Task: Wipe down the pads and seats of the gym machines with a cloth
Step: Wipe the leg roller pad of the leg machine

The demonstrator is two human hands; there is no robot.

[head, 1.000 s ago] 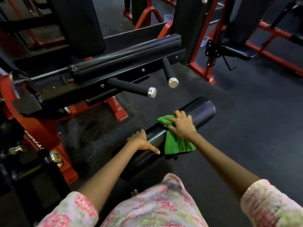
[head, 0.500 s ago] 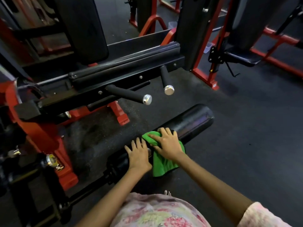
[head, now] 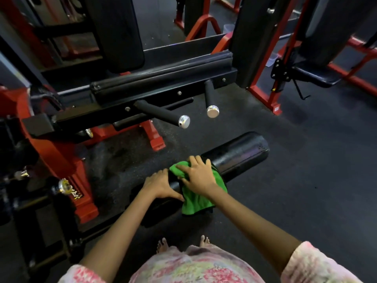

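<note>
We look down on a long black roller pad (head: 234,154) that lies low across the dark rubber floor (head: 306,180), running from lower left to upper right. Our right hand (head: 199,176) lies flat on a green cloth (head: 195,203) draped over the middle of the roller; its fingers are spread and fairly straight, pressing the cloth onto the pad's top, while the loose lower part of the cloth hangs down the near side. Our left hand (head: 161,185) rests on the bare roller just beside the cloth, the fingers close together over the far side and the thumb stretched along the near side toward the cloth's edge. Beyond the roller stands a red and black machine frame (head: 61,156) with a long black padded bar (head: 163,78) and two black handles (head: 163,114) with silver end caps. Bare toes (head: 163,244) show near the bottom, above a pink floral garment (head: 193,266).
</note>
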